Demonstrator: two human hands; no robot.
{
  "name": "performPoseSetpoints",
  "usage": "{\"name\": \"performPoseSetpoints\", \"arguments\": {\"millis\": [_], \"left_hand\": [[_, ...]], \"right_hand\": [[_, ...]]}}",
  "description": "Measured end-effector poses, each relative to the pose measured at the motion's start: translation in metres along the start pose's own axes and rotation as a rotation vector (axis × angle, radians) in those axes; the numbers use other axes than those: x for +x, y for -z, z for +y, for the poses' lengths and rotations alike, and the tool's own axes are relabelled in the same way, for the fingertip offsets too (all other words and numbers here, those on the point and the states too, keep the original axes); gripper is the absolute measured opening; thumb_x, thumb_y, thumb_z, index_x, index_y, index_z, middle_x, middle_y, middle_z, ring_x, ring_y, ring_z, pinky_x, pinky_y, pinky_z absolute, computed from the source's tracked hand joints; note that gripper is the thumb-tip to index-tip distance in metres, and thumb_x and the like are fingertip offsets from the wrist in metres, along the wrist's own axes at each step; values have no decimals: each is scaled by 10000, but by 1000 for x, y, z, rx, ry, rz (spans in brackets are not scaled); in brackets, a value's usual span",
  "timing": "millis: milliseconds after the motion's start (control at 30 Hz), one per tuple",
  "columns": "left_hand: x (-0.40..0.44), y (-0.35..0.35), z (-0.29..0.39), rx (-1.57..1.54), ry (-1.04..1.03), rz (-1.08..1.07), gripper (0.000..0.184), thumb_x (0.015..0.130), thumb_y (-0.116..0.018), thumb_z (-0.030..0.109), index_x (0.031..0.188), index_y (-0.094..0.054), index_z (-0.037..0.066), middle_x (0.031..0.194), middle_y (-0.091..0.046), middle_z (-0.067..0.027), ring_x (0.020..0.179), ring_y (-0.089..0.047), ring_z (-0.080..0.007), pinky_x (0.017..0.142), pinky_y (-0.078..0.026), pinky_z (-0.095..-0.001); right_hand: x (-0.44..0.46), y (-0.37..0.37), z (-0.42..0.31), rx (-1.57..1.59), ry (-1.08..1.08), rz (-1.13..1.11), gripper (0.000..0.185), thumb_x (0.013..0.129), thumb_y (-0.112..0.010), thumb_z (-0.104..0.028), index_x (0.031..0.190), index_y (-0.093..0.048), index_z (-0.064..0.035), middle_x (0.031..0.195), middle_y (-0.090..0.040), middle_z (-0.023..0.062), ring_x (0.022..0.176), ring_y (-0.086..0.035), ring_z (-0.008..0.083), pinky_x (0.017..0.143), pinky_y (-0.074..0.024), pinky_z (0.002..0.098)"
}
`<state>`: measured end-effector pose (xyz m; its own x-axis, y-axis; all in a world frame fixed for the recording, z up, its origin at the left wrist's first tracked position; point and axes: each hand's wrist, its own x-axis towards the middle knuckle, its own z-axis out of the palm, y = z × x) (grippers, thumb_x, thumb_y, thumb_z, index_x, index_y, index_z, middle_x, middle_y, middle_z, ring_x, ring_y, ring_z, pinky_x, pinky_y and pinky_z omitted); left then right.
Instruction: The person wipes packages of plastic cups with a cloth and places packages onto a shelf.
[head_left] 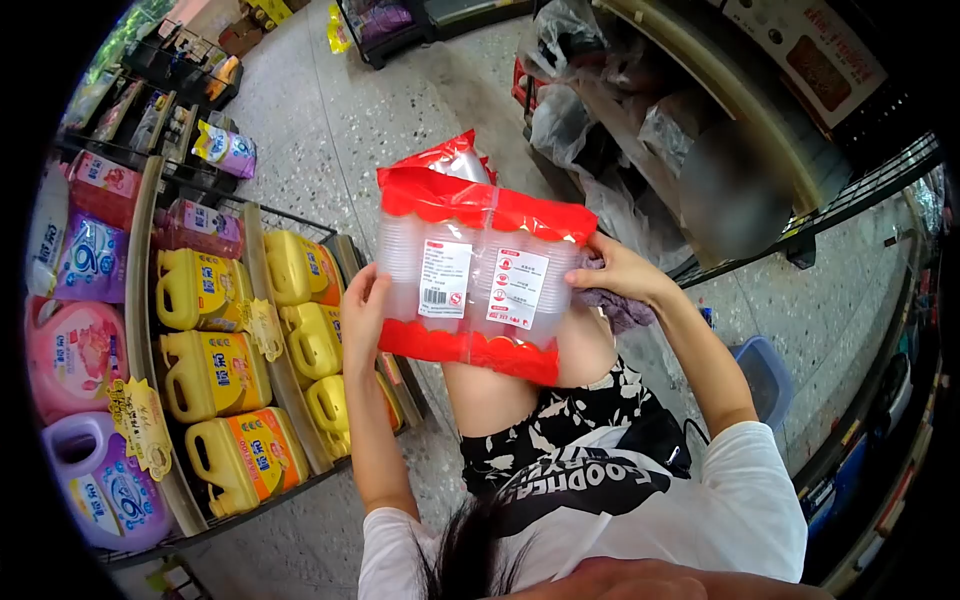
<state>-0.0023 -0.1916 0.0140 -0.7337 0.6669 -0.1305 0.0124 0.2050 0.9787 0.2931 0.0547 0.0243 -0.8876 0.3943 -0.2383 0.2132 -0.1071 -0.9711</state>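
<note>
A pack of clear plastic cups (398,245) in film with red scalloped ends is held up before my lap, its two white printed labels facing me. My left hand (364,312) grips its left edge, and my right hand (625,272) is closed on the right edge with the thumb on the front. A crumpled purple-grey cloth (628,310) is tucked in under my right hand. Beyond the pack's top edge shows another red and clear wrapped item (455,155), mostly hidden, so I cannot tell whether it is separate.
On the left, a shelf rack (170,470) carries yellow jugs (215,375), a purple detergent bottle (105,490) and a pink one (78,350). Upper right, a shelf (740,60) holds plastic-bagged goods (565,125). A blue plastic tub (765,380) stands on the speckled floor (320,90).
</note>
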Motion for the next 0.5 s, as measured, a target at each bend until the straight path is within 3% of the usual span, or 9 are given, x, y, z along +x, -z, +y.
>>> {"name": "performPoseSetpoints", "arguments": {"millis": [67, 167, 300, 333, 433, 500], "left_hand": [[9, 0, 20, -33, -81, 2, 329, 934, -589, 120, 1218, -569, -44, 1079, -635, -56, 968, -572, -102, 864, -448, -239], [30, -3, 54, -28, -199, -12, 363, 924, -565, 75, 1268, -524, -37, 1124, -620, -74, 1011, -565, -125, 899, -441, -261], [61, -14, 97, -29, -344, -32, 430, 913, -544, 48, 1328, -457, -27, 1203, -592, -128, 1099, -556, -187, 961, -426, -310], [70, -19, 111, -46, -377, -46, 431, 912, -545, 49, 1328, -458, -27, 1212, -587, -135, 1109, -555, -193, 968, -424, -313], [102, -38, 154, -71, -464, -63, 417, 917, -551, 55, 1319, -469, -24, 1211, -592, -130, 1116, -555, -178, 976, -416, -315], [137, -51, 174, -115, -566, -79, 389, 922, -554, 58, 1297, -494, -25, 1183, -615, -105, 1094, -564, -159, 960, -423, -311]], "right_hand": [[-4, -6, -29, 37, 103, 67, 779, 753, -809, -248, 1386, -434, 10, 1318, -546, 115, 1213, -498, 192, 1057, -363, 331], [-5, 7, -55, -226, 160, 97, 701, 758, -802, -239, 1341, -492, -2, 1300, -566, 107, 1201, -506, 190, 1054, -366, 336], [-11, 13, -106, -536, 508, 357, 596, 721, -789, -233, 1216, -543, -10, 1061, -670, 188, 937, -664, 293, 832, -494, 375], [-12, 17, -118, -586, 552, 394, 599, 713, -781, -252, 1194, -531, 2, 1007, -661, 226, 934, -648, 364, 782, -493, 407], [-20, 25, -162, -787, 522, 566, 570, 721, -789, -254, 1177, -561, 2, 1039, -673, 205, 969, -654, 354, 850, -489, 382], [-24, 27, -189, -892, 622, 692, 543, 718, -784, -268, 1138, -552, -14, 952, -667, 190, 874, -643, 379, 742, -496, 423]]}}
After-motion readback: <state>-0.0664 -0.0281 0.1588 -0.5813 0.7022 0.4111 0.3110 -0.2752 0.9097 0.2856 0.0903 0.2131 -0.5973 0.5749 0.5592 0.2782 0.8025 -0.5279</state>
